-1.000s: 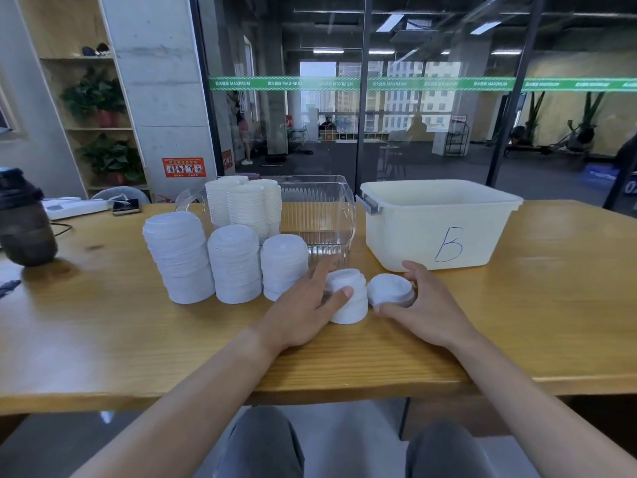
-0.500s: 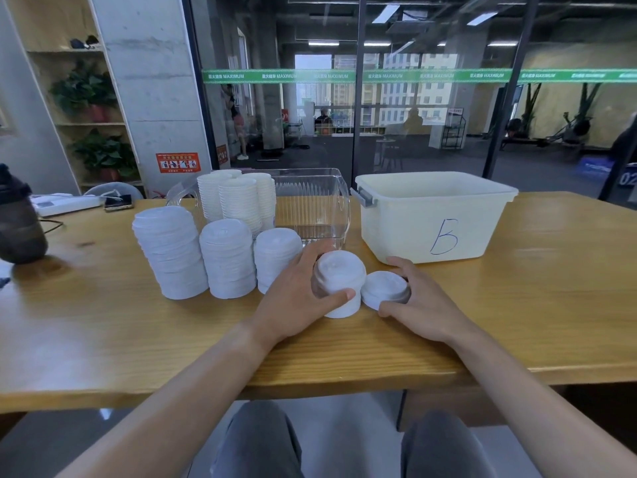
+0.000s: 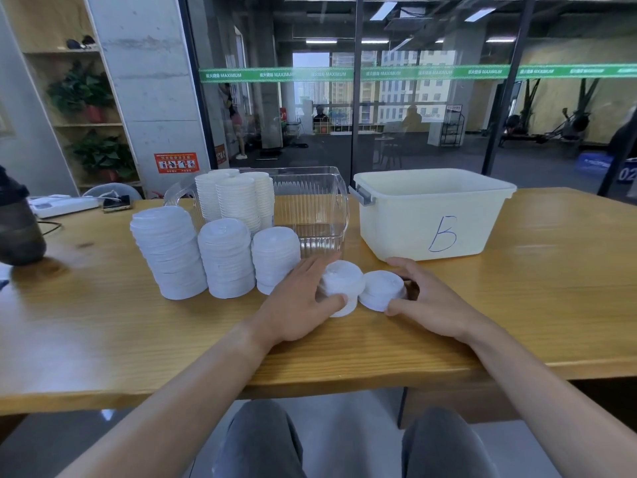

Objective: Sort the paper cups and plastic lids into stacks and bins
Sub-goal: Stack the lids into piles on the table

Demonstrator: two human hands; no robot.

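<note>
I see my left hand (image 3: 299, 305) curled round a short stack of lids (image 3: 340, 288) near the clear bin (image 3: 310, 208), while my right hand (image 3: 427, 301) pinches a lower lid stack (image 3: 381, 293) just right of it, before the white bin (image 3: 431, 215).

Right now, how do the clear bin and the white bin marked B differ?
The clear bin is see-through with ribbed walls; the white bin is opaque, with a handwritten B. The clear bin holds stacked paper cups; nothing shows inside the white bin from here. The white bin looks wider. Both stand open-topped on the wooden table.
</note>
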